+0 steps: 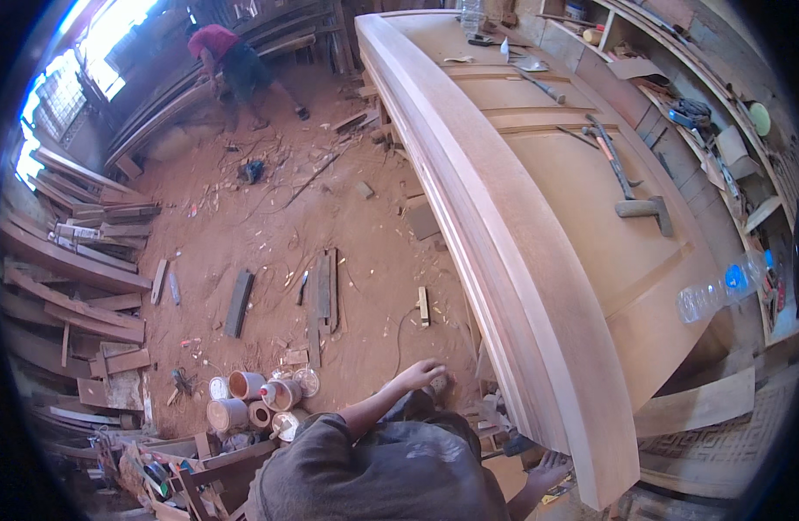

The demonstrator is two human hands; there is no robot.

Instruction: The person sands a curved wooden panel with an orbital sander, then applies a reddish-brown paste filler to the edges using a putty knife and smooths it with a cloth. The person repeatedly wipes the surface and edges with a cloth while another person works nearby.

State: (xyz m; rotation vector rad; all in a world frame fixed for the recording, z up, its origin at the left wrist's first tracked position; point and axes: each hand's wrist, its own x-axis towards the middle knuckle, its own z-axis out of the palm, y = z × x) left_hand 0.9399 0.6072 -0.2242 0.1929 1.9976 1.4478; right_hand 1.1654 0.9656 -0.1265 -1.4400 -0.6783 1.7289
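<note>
My left fingers [435,371] hang above the powdery reddish floor [378,239], my right fingers [553,463] beside the smooth, ridged wooden frame [504,214]; whether either set is open or gripping, I cannot tell.

Dusty reddish-brown floor [373,247], bright barred window [62,102] upper left, cluttered shelves [608,31] right.

Long pale wooden beam [507,217], horizontal

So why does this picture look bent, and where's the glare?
Head view: the fisheye lens bows straight edges, probably including the long wooden rail; head view: glare whites out the window openings at upper left; head view: the corners fall to black.
</note>
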